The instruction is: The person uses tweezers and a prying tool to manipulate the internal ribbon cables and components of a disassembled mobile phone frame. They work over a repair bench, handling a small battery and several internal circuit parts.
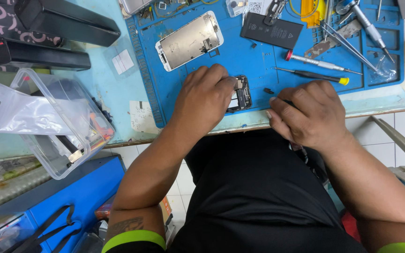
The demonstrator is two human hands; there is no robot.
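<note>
My left hand rests on an opened phone body at the front of a blue repair mat; its fingers cover most of the phone and press on its top edge. My right hand lies curled at the mat's front edge, right of the phone. A dark object pokes out under its fingers, but I cannot tell what it is. A small black part lies between the hands. The white screen panel lies face down farther back, next to a flat black battery.
Two screwdrivers, tweezers and other tools lie on the mat's right half. A clear plastic box with a plastic bag stands at the left. Two black cases lie at the back left. The bench edge runs just below my hands.
</note>
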